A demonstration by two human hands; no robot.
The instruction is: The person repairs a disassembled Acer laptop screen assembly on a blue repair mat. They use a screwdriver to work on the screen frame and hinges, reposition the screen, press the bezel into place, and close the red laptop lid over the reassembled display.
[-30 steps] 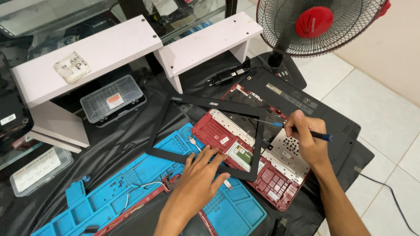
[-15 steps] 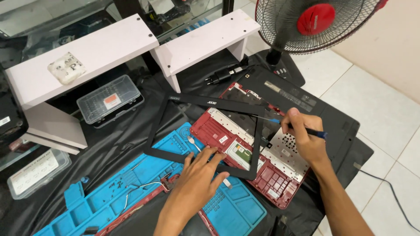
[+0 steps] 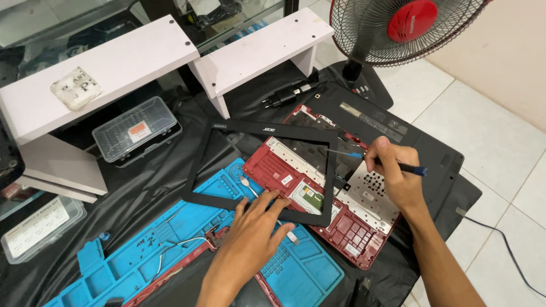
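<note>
head view: an opened red laptop shell point(image 3: 318, 199) lies on a black cloth point(image 3: 142, 187), its inner face up, with a metal plate point(image 3: 369, 196) and a green circuit board point(image 3: 310, 196) exposed; the removed black screen bezel point(image 3: 327, 170) rests loose across it, near edge under the left hand. the left hand point(image 3: 250, 239) lies flat, fingers spread and open, pressing on the bezel's near bar and the shell's near left edge, gripping nothing. the right hand point(image 3: 398, 176) is closed around a blue-handled screwdriver point(image 3: 369, 158), its tip pointing left into the shell's far middle, beside the bezel's right bar. a blue silicone work mat point(image 3: 136, 267) at near left holds loose screws and a thin cable, with a red trim strip point(image 3: 187, 258) on it. a black laptop panel point(image 3: 398, 128) lies just beyond the shell. at far left sit a clear bit case point(image 3: 136, 131) and white stands point(image 3: 114, 62); a red-hubbed fan point(image 3: 409, 25) stands at far right. judged from this layout, disassembly is well advanced: bezel off, interior bared, screws remaining.
</note>
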